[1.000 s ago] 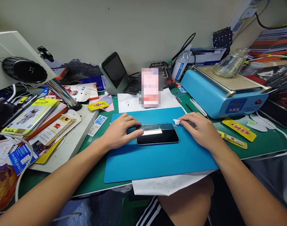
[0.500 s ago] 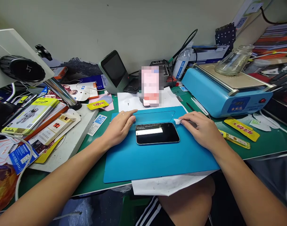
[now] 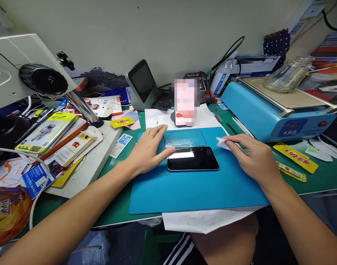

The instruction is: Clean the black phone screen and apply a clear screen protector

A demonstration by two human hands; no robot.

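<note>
Crowding the far left of the bench are a microscope arm (image 3: 32, 70) and a stack of boxed accessory packs (image 3: 46, 134), pushed aside so the blue work mat (image 3: 190, 191) is staying free. Moving right, the left hand (image 3: 148, 151) is lying flat on the mat with fingers spread and loose, gripping nothing; its fingertips are touching the left end of the phone (image 3: 193, 159), seemingly to steady it. The phone is lying face up in the middle of the mat, with a clear protective film (image 3: 185, 138) lying just behind it. Further right, the right hand (image 3: 252, 158) is pinching a small white wipe (image 3: 222, 142) between thumb and fingers, just off the phone's right end. Beyond it, a blue heating machine (image 3: 276, 116) is carrying a glass jar (image 3: 288, 75).
</note>
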